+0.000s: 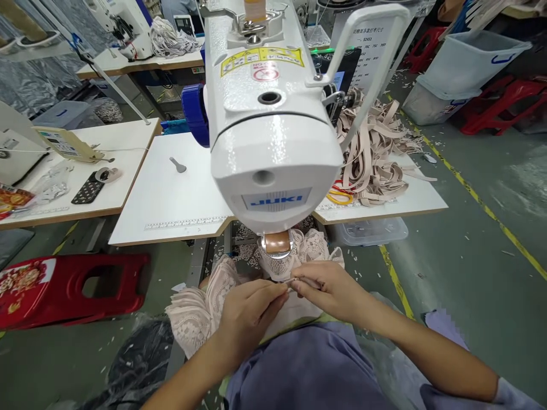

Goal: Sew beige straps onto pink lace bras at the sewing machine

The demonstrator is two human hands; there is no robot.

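A white Juki sewing machine point(269, 108) fills the middle of the view, its head hanging over my hands. Below it lies pale pink lace fabric point(200, 307), bunched at the table's near edge and across my lap. My left hand point(250, 313) and my right hand point(327, 287) meet just under the machine head. Both pinch a thin edge of the lace between fingertips, and the right hand seems to hold a small slim metal tool there too. The needle area is hidden behind the machine head.
A heap of beige elastic straps point(376, 154) lies on the white table point(171, 199) at the right, with yellow and red bands point(341, 193). A red stool point(72, 287) lies at the left, a second workstation point(85, 165) beyond. Grey bins point(465, 68) stand at the back right.
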